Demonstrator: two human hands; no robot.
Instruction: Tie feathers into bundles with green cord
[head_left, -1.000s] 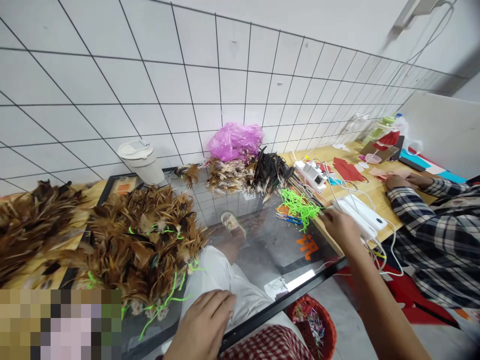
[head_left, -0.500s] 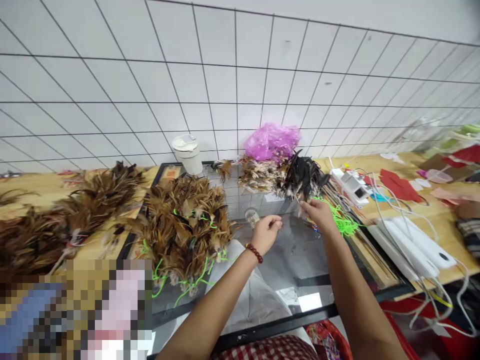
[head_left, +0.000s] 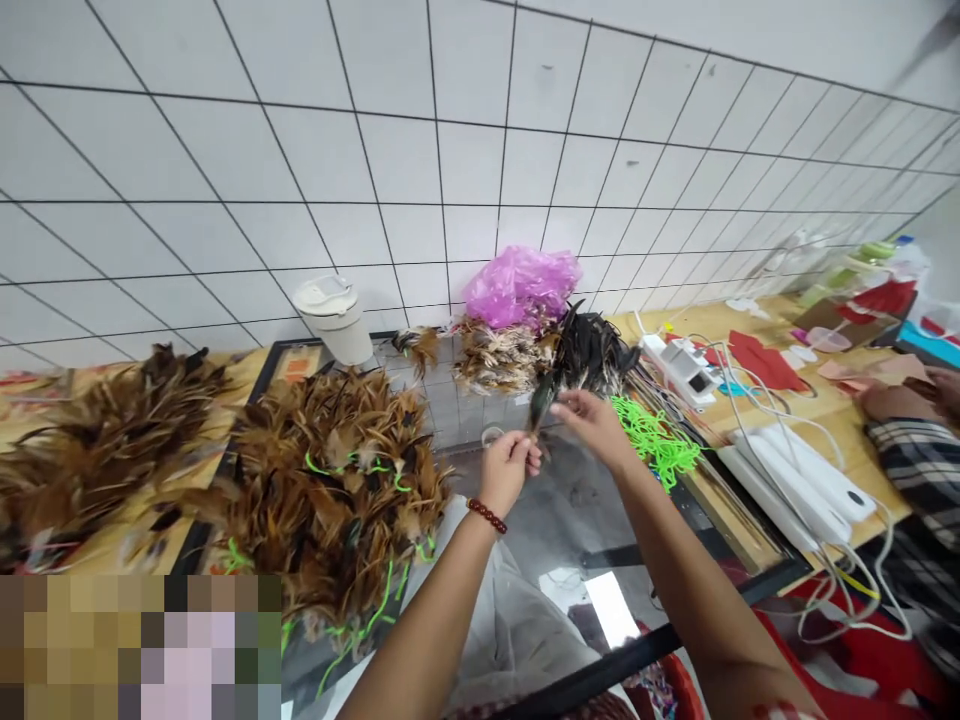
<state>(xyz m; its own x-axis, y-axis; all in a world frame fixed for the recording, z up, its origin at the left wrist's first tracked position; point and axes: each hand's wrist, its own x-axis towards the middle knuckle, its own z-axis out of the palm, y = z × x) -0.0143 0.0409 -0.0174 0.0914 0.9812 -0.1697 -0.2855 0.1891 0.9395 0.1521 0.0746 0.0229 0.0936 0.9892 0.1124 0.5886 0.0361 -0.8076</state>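
one dark feather (head_left: 541,398) pinched between left hand (head_left: 510,468) and right hand (head_left: 598,428) at frame centre (light, slippery): easily dropped onto glass tabletop (head_left: 592,510) if loosened.

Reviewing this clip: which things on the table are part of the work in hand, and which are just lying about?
In hand:
dark feather, pinched by left hand and right hand
black feather pile
green cords
brown feather heap

Lying about:
white cup
pink bag
power strip
red paper pieces
co-worker's sleeve
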